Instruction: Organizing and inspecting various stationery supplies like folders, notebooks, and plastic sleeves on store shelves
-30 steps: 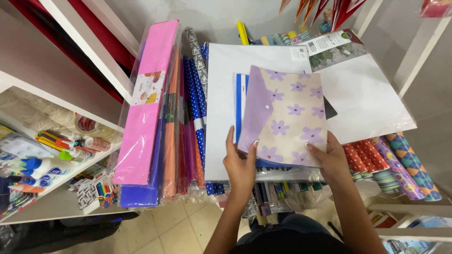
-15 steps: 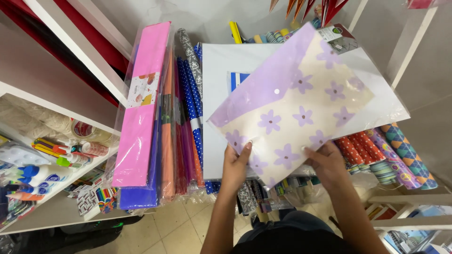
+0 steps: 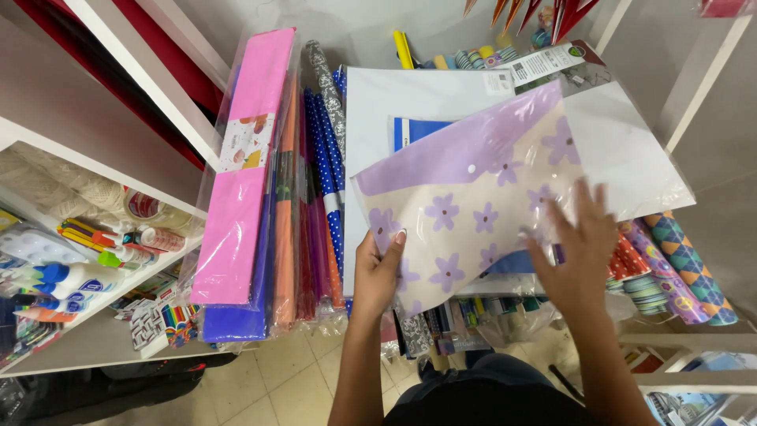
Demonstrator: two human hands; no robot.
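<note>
— Where was the folder when you had it?

— The lilac and cream flowered folder [image 3: 473, 213] lay tilted across the white packaged sheet [image 3: 623, 150], its snap flap toward twelve o'clock and its lower corner down toward six. My left hand [image 3: 377, 272] had its grip clamped on the edge at about eight o'clock of the folder, thumb on top over a flower, the other fingers hidden beneath.

— And the other hand?

— My right hand [image 3: 579, 252] rested flat on the folder's face near its four o'clock corner, fingers spread apart and pointing toward eleven. That grip was not closed on anything; it only pressed on the plastic. The hand was a little blurred, so I could not tell how firmly.

— What lay around it?

— At nine o'clock from the folder stood the rolls of polka-dot blue wrapping paper [image 3: 325, 158], then the orange crepe paper [image 3: 285, 237], then the pink crepe paper pack [image 3: 244, 173], just beside one another. Farther toward nine was a white shelf [image 3: 87, 331] with glue bottles [image 3: 59, 276] on it. At four o'clock, past my right hand, patterned rolls [image 3: 686, 268] poked out from under the white sheet.
</note>
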